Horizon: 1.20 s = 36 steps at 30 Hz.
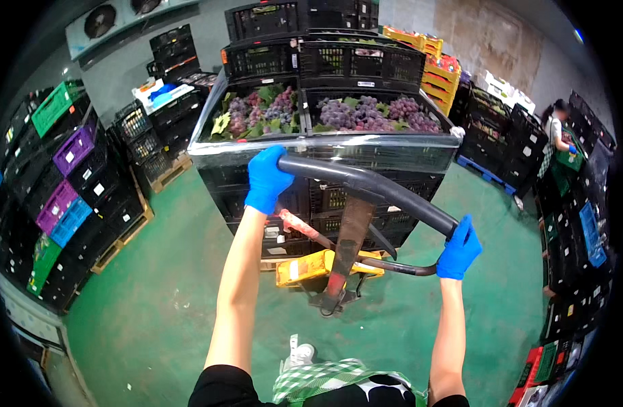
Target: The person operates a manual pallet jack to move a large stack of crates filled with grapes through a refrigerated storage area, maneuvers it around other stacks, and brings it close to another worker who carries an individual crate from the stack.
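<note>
My left hand [268, 178], in a blue glove, grips the left end of a pallet jack's black handle [372, 185]. At the handle's lower right end my right hand [460, 249], also gloved in blue, closes around its curve. The handle tilts down to the right. Its worn steel shaft [350, 234] leads to the yellow pallet jack body [306, 267] on the floor. Beyond it rises a stack of black plastic crates [286, 180] bound with clear stretch film [382, 142]. Purple grapes [365, 114] with green leaves fill the upper open crates.
Crate stacks [100, 188] on wooden pallets line the left. Yellow crates [440, 84] stand behind at the right. At far right a person [554, 129] in blue gloves handles a green crate [570, 158]. Green floor [164, 305] surrounds the jack; a cooling unit [113, 23] hangs upper left.
</note>
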Available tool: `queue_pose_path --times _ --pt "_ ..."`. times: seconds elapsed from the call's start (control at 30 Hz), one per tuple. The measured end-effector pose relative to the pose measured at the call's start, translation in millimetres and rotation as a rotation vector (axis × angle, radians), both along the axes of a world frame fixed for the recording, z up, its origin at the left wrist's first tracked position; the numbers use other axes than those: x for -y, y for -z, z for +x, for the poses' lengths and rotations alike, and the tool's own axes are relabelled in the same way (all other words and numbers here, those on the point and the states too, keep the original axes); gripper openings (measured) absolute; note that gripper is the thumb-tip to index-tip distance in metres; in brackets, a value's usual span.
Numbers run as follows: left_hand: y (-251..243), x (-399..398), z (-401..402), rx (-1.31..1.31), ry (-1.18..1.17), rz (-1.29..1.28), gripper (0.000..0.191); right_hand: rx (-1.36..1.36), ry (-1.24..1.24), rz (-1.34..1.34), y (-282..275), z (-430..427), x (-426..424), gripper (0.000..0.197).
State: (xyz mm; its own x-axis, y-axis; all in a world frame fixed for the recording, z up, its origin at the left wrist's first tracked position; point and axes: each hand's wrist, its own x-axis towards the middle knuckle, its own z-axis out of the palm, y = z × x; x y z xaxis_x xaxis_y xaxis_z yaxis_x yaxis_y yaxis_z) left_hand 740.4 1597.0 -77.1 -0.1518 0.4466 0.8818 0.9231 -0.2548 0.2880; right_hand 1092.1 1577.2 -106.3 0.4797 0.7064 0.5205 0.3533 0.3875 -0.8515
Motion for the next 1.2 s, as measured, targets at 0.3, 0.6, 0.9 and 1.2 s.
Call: queue_pose_path --times 0.3,0.6,0.9,1.2 --pt "6.9 2.6 10.5 0.0 -0.044 0.023 0.014 0.207 -0.028 0.093 7.2 13.9 -25.6 0.033" --pt "14.0 57.2 54.0 -0.053 -0.325 -0.023 0.016 0.159 -0.36 0.169 5.9 44.9 -80.4 0.034" --pt "31.9 156.8 157.5 0.244 -0.598 -0.006 0.016 0.16 -0.921 0.38 15.4 94.1 -98.7 0.036" --pt "28.8 173.2 170.8 0.063 -0.719 0.005 0.015 0.186 -1.025 0.386 14.1 88.9 -101.0 0.036"
